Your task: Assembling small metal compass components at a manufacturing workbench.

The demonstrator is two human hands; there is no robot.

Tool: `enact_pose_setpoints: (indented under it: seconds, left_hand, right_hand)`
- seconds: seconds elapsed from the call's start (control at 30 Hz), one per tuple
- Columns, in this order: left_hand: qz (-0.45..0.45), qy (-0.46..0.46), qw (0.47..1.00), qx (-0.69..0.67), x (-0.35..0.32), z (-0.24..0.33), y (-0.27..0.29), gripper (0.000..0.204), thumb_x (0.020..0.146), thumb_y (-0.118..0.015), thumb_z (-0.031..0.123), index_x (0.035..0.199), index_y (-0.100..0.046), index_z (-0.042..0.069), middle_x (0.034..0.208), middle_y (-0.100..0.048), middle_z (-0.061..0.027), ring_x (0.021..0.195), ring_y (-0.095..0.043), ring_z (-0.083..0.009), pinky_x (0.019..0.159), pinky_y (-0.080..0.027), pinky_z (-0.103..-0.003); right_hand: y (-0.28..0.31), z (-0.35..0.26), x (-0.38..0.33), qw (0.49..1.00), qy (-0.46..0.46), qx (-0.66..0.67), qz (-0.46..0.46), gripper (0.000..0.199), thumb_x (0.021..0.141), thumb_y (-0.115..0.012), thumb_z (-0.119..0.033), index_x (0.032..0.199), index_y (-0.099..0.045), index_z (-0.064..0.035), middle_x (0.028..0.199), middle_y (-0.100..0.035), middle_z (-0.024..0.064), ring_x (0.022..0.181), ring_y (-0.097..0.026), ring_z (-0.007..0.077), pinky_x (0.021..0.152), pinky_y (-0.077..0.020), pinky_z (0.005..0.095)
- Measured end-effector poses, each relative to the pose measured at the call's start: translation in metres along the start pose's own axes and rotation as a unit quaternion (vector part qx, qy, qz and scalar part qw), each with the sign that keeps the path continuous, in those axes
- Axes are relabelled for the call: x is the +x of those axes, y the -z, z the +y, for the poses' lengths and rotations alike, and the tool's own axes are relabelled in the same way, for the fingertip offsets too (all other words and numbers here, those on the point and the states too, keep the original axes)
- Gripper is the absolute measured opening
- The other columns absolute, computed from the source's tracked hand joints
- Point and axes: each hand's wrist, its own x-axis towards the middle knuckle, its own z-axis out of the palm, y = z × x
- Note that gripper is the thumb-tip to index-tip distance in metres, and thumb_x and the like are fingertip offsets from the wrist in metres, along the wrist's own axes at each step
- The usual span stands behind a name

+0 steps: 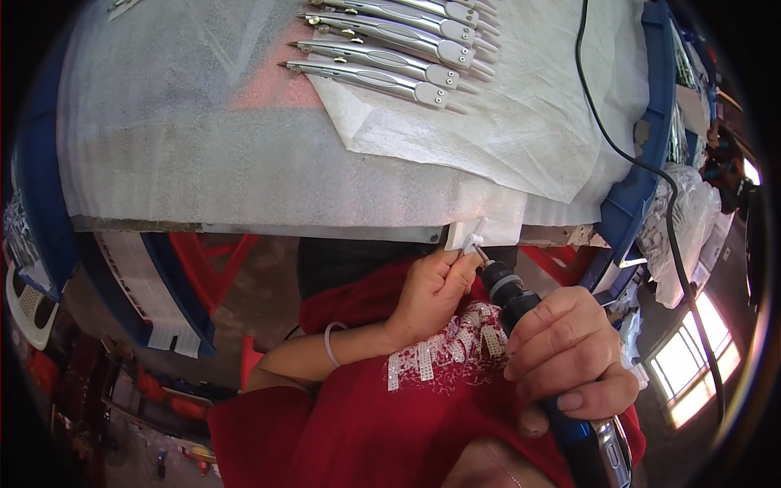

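Note:
At the table's front edge my left hand (pixel 435 293) pinches a small silver-and-white part (pixel 470 241), most of it hidden by the fingers. Wrapped around a black-and-blue electric screwdriver (pixel 521 299) is my right hand (pixel 573 350). The screwdriver slants up and left, its thin bit reaching the part beside my left fingertips; whether it sits in a screw cannot be made out. Farther off, several silver drawing compasses (pixel 370 81) lie side by side in a slanted row, their points toward the left.
White foam sheeting (pixel 187 163) covers the table, with a loose wrinkled sheet (pixel 504 150) under the compasses. A black cord (pixel 598 122) runs down the right side. Blue bins (pixel 630 191) stand at both sides, and clear plastic bags (pixel 679 228) are at the right.

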Motion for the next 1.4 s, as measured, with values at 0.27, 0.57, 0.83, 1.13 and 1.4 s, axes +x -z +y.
enact_pose_setpoints:
  seconds: [0.27, 0.57, 0.83, 1.13, 1.4]
  left_hand:
    - [-0.009, 0.02, 0.999, -0.03, 0.0, 0.009, -0.004, 0.023, 0.099, -0.046, 0.017, 0.094, -0.062, 0.001, 0.061, -0.049, 0.0062, 0.052, -0.039, -0.0005, 0.046, -0.031, -0.018]
    - [-0.002, 0.042, 0.998, -0.053, -0.001, 0.009, -0.003, 0.019, 0.097, -0.049, 0.015, 0.094, -0.062, 0.001, 0.061, -0.047, 0.004, 0.052, -0.04, -0.002, 0.047, -0.033, -0.02]
    - [0.003, 0.04, 0.998, -0.042, 0.0, 0.011, -0.004, 0.019, 0.097, -0.049, 0.015, 0.093, -0.062, 0.0, 0.06, -0.047, 0.0034, 0.053, -0.041, -0.0027, 0.048, -0.034, -0.02]
    - [0.003, 0.04, 0.999, -0.018, 0.001, 0.009, -0.001, 0.02, 0.096, -0.051, 0.017, 0.092, -0.062, 0.001, 0.06, -0.049, 0.0026, 0.055, -0.042, -0.0035, 0.049, -0.035, -0.021]
    - [0.005, 0.027, 1.0, -0.008, 0.002, 0.006, -0.003, 0.02, 0.096, -0.051, 0.016, 0.092, -0.062, 0.001, 0.06, -0.049, 0.0025, 0.055, -0.043, -0.0036, 0.049, -0.036, -0.021]
  right_hand:
    - [0.01, -0.01, -0.002, 1.0, 0.009, 0.003, -0.003, 0.038, 0.07, -0.077, -0.002, 0.094, -0.048, -0.0066, 0.07, -0.063, 0.0115, 0.056, -0.062, 0.0224, 0.051, -0.0528, 0.0324]
    - [0.015, -0.014, -0.005, 1.0, -0.006, 0.001, -0.006, 0.041, 0.068, -0.078, 0.0, 0.095, -0.047, -0.0071, 0.07, -0.063, 0.0118, 0.056, -0.062, 0.023, 0.05, -0.0524, 0.0328]
    - [0.012, -0.011, -0.004, 1.0, -0.007, -0.011, -0.01, 0.034, 0.072, -0.074, -0.002, 0.093, -0.047, -0.0048, 0.068, -0.061, 0.0118, 0.055, -0.061, 0.0223, 0.049, -0.0519, 0.0323]
    - [0.005, -0.001, -0.003, 1.0, 0.017, 0.0, 0.012, 0.029, 0.072, -0.073, -0.001, 0.085, -0.047, -0.0038, 0.064, -0.06, 0.0116, 0.051, -0.06, 0.0217, 0.046, -0.0505, 0.0316]
    - [0.009, -0.002, -0.001, 1.0, 0.007, 0.003, -0.004, 0.031, 0.071, -0.075, -0.001, 0.086, -0.048, -0.0035, 0.064, -0.06, 0.011, 0.051, -0.06, 0.0213, 0.046, -0.0498, 0.0306]
